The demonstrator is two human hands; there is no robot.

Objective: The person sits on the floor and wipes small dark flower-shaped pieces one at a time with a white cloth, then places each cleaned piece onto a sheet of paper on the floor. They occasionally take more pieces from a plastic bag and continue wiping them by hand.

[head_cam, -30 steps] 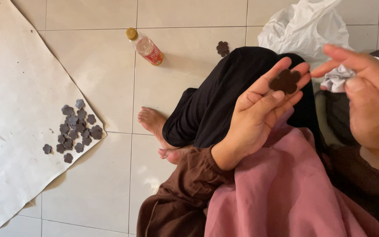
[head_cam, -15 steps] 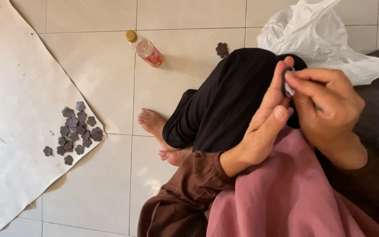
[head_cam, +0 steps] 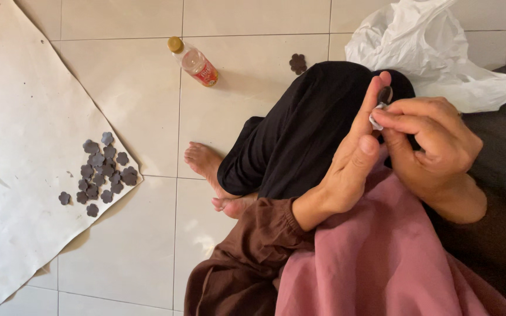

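Hands now together over the lap: left hand [head_cam: 346, 169], flat and open a second ago with the dark flower-shaped piece [head_cam: 385, 94] on its fingers, is tilted upright with the piece at its fingertips. Right hand [head_cam: 431, 146] has closed in, pinching a small white wad [head_cam: 376, 116] against the piece. More flower pieces [head_cam: 101, 172] sit on paper sheet [head_cam: 13, 146]; bottle [head_cam: 194, 61] on floor.
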